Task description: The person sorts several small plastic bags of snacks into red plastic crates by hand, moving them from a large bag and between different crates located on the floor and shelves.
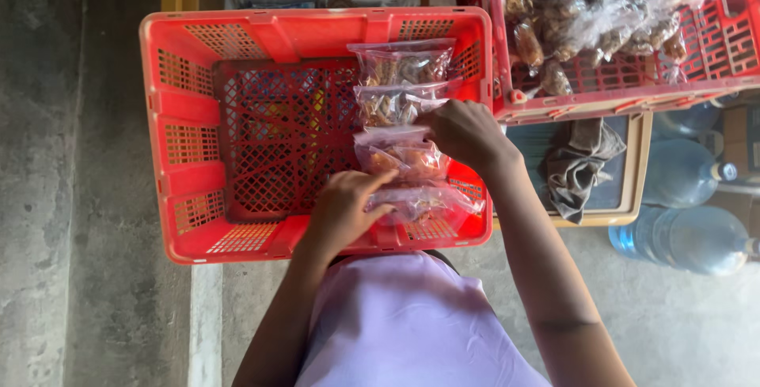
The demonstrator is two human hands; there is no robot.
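Lining up: I watch small clear packets being laid in a row along one wall of a red crate (190, 130).
Left hand (342, 211): nearest me, fingers held together and flat, pressing on the nearest packet (423, 201); the thumb side points into the crate.
Nearest packet: it lies under those fingertips, just beside the crate's near wall.
Second packet (404, 157): just beyond the left fingers, overlapping the first.
Right hand (467, 132): fingers curled down, pinching the edge of the third packet (392, 104), I judge; the tips are hidden.
Far packet (402, 61): beyond the right fingers, leaning on the far wall.
Doing it well: I judge each packet should overlap evenly, pressed flat before letting go.
Beyond: a second crate (712, 62) heaped with more bags.
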